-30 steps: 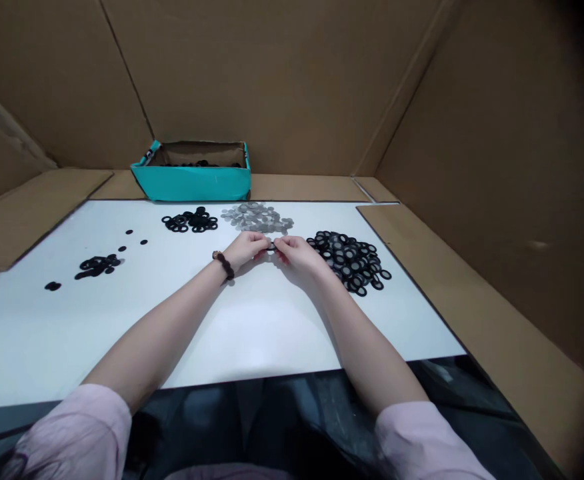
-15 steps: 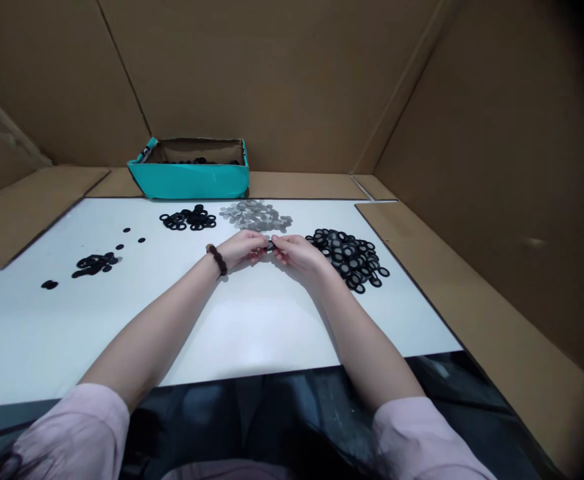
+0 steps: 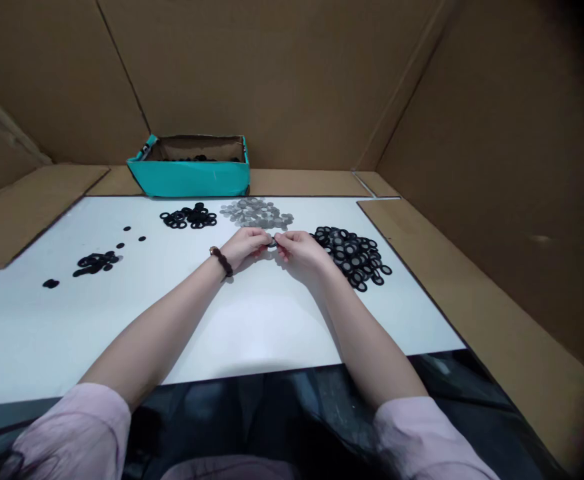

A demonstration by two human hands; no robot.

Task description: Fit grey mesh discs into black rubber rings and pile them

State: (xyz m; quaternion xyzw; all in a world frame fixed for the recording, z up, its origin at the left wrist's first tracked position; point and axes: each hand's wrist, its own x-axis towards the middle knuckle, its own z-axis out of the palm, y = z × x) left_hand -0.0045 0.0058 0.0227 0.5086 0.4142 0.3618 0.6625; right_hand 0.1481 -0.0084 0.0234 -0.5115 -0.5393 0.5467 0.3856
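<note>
Between my two hands, just above the white tabletop, is a small black ring (image 3: 273,243), mostly covered by fingertips. My left hand (image 3: 247,245) pinches its left side, and my right hand (image 3: 299,249) pinches its right side. Beside my right hand lies a heap of black rings with grey discs in them (image 3: 355,259). Behind my hands is a spread of loose translucent grey discs (image 3: 256,213). Left of those sits a pile of plain black rings (image 3: 189,217).
A turquoise cardboard box (image 3: 192,179) with dark pieces inside stands at the back. Small black pieces (image 3: 95,263) lie on the left of the white table (image 3: 137,307), with a few strays (image 3: 51,283) around them. Cardboard walls (image 3: 302,80) surround the table.
Both hands stay together on the ring, shifted very slightly to the right. The ring shows less dark surface between the fingertips. The piles look the same.
</note>
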